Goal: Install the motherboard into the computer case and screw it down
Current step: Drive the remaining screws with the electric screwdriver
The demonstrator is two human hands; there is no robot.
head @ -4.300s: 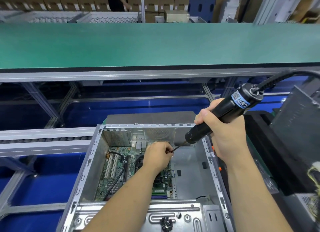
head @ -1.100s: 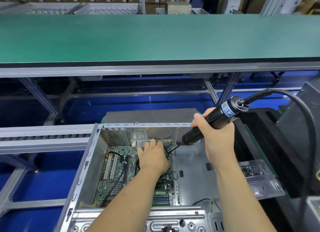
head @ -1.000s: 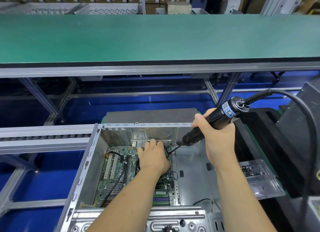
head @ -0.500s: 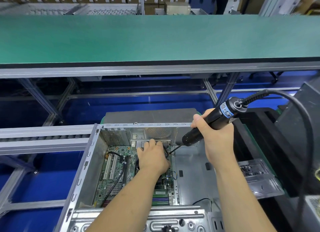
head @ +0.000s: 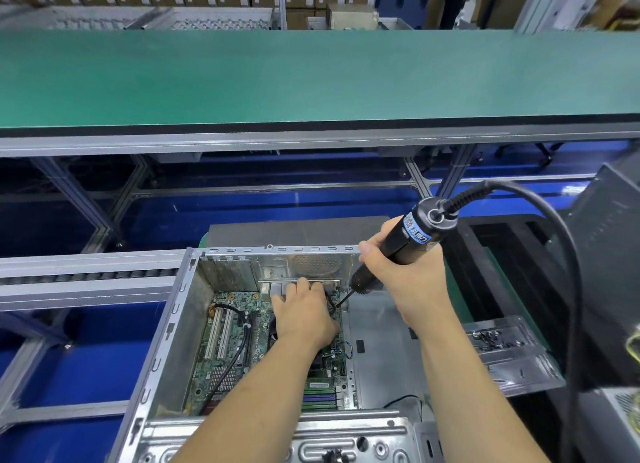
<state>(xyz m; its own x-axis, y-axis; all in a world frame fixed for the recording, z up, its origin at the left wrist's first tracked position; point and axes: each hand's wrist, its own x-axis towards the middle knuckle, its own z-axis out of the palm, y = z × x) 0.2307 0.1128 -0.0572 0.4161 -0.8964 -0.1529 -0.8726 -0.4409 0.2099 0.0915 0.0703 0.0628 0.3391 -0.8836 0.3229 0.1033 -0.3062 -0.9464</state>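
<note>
An open metal computer case lies in front of me with a green motherboard flat inside it. My left hand rests palm down on the board near its far right corner, fingers spread toward the rear port block. My right hand grips a black electric screwdriver, tilted, its bit touching the board's far right corner beside my left fingers. The screw under the bit is hidden. A black cable runs from the screwdriver's top to the right.
A clear plastic tray of screws sits right of the case. A black cabinet stands at the far right. A green conveyor belt crosses behind, with a roller track at the left and the case's front frame nearest me.
My left hand went from pinching at the bit to lying flat on the board. The screwdriver has held almost still at the far right corner over the last second.
</note>
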